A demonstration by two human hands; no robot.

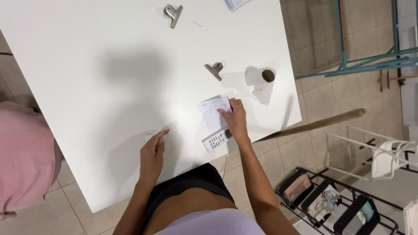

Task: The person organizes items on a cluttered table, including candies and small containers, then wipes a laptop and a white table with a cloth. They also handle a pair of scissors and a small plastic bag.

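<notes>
A white surface point(87, 52) fills most of the view, seen from above. The right hand point(236, 119) lies at about 4 o'clock from the surface's middle, palm down, its fingers pressed flat on the right edge of a small printed paper slip point(212, 114). The slip lies flat on the surface, and the hand covers its lower right corner. Just below the slip, at its 6 o'clock, sits a small white calculator point(216, 140) with dark keys, tilted, its right end tucked under the heel of the right hand.

The left hand point(153, 153) rests near the front edge of the surface at about 6 o'clock, well apart from the slip. Its fingers are loosely curled, with the thumb and forefinger tips close together at the top; whether they pinch anything is too small to tell.

At 1 o'clock from the right hand stands a nearly spent toilet-paper roll point(263, 78), its cardboard core showing and a loose tail of tissue hanging toward the slip. A metal bulldog clip point(214, 69) lies just left of the roll. A second metal bulldog clip point(173, 14) lies at 12 o'clock near the far edge, and a paper corner point(236, 4) pokes in at the top edge.

A wooden pole point(322, 122) slants across the tiled floor point(313, 30) at 3 o'clock.
</notes>
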